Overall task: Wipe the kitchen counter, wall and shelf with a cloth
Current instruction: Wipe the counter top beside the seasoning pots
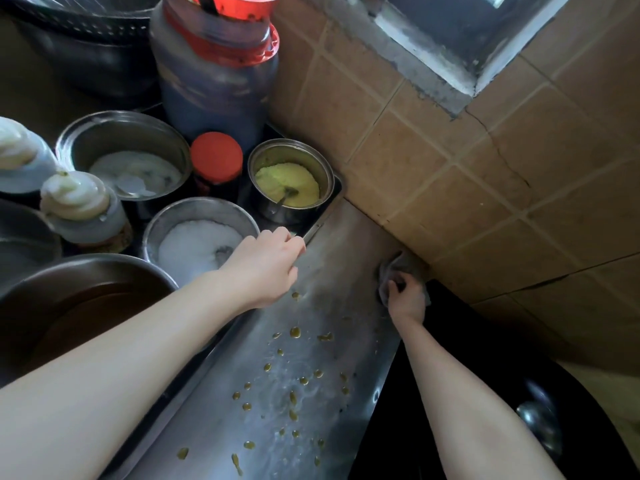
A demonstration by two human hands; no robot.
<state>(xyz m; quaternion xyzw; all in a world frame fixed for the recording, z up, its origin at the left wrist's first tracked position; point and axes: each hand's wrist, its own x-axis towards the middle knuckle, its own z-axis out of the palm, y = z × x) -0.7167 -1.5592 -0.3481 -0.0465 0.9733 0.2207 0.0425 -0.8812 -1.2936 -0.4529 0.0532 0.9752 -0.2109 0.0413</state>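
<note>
A stainless steel counter (322, 292) runs from the bottom centre up to the tiled wall (467, 188). Several yellowish-brown drops are spattered over its near half. My right hand (407, 296) is shut on a grey cloth (398, 263) and presses it onto the counter's far right edge, right where the steel meets the tan tiles. My left hand (266, 265) rests with curled fingers on the raised rim of the tray (313, 232) that holds the seasoning pots; whether it grips the rim I cannot tell.
Left of the counter stand steel pots: one with yellow powder (289, 181), one with white crystals (201, 237), one with white paste (128, 157). A red-lidded jar (216, 161), a big dark jar (214, 74), two capped bottles and a large bowl (86, 299) crowd there. A black wok (512, 403) lies right.
</note>
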